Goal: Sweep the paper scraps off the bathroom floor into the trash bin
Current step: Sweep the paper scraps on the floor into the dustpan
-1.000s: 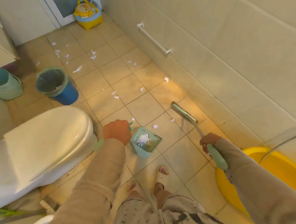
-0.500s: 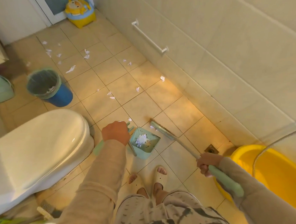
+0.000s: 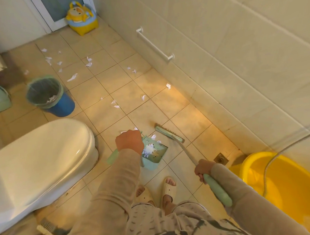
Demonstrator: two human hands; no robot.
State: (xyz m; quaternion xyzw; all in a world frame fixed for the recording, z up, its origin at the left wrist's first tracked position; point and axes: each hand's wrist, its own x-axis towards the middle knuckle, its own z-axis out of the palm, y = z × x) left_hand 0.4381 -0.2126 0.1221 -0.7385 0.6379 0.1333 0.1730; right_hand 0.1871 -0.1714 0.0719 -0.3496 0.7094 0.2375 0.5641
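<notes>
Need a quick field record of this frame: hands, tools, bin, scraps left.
left hand: grips dustpan handle
dustpan: on floor, holds white scraps
right hand: grips broom handle
broom head: on floor, beside dustpan mouth
trash bin: blue, bag-lined, near toilet, some paper inside
paper scraps: many still scattered on tiles toward the door
yellow basin: right, by wall

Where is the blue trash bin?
The trash bin stands on the floor at the left of the head view, just beyond the toilet.
</notes>
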